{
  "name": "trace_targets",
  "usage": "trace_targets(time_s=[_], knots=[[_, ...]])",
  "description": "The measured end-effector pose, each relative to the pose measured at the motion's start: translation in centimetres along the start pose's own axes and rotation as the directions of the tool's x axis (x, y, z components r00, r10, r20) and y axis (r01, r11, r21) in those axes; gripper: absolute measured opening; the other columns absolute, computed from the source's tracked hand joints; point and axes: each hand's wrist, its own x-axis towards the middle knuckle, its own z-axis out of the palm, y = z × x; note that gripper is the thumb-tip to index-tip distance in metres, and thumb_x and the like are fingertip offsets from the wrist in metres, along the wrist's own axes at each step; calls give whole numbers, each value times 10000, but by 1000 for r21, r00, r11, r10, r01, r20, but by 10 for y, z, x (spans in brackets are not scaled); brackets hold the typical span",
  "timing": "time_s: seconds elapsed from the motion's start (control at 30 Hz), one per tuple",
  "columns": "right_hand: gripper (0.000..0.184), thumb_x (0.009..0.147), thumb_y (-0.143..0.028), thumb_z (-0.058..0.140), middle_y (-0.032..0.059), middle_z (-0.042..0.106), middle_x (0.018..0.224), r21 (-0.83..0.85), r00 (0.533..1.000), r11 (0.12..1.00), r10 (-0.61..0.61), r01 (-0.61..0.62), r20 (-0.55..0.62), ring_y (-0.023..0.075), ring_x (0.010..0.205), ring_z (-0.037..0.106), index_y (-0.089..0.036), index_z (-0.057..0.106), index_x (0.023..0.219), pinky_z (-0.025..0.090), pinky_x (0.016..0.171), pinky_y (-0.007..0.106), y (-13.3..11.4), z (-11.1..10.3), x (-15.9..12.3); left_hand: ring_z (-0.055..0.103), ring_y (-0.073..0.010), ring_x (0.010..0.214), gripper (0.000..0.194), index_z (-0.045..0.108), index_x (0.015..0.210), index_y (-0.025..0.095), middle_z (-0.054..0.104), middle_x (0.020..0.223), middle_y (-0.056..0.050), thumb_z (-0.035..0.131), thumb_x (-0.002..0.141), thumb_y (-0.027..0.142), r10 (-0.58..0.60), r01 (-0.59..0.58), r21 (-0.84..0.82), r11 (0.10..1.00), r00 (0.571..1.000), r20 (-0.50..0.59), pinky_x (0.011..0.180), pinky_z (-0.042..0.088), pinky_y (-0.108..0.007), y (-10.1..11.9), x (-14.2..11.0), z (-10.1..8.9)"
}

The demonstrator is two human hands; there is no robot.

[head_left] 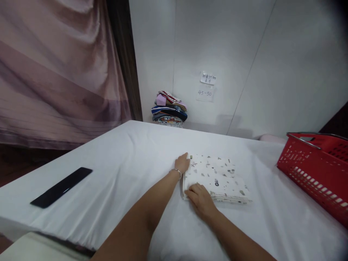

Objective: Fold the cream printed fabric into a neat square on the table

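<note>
A white cloth (209, 175) with small grey and green prints lies folded into a layered rectangle on the white-covered table. My left hand (182, 163), with a bracelet at its wrist, is closed at the cloth's far left corner. At the near left corner, the fingers of my right hand (200, 198) are curled over the edge and pinch it. The layers show along the near edge of the cloth. Both thumbs and fingertips are partly hidden.
To the right stands a red plastic basket (312, 174) with metal handles. A flat black object (62, 186) lies on the table (108, 159) at the left. Stacked folded clothes (170, 108) sit beyond the far edge, by a wall with paper signs (205, 93). A pinkish curtain (59, 72) hangs left.
</note>
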Motion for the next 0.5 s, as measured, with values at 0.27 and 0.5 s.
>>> trace_targets(time_s=[0.27,0.5], knots=[[226,885,-128,420,26,546,833,19,1000,1000,17,-17,-20,156,757,442,-227,596,987,304,653,284,3,5,-2,238,-257,1333,506,362,1336,161,268,1456,-117,361,868,354,80,-76,91,993,996,-39,1061,216,-415,13,-7,-13],[195,895,-166,437,20,554,849,34,999,998,50,-50,9,159,792,447,-225,599,988,303,672,290,0,2,-1,135,-243,1365,491,401,1303,172,223,1478,-80,324,886,422,287,-284,205,937,958,14,1090,136,-448,16,-41,12]])
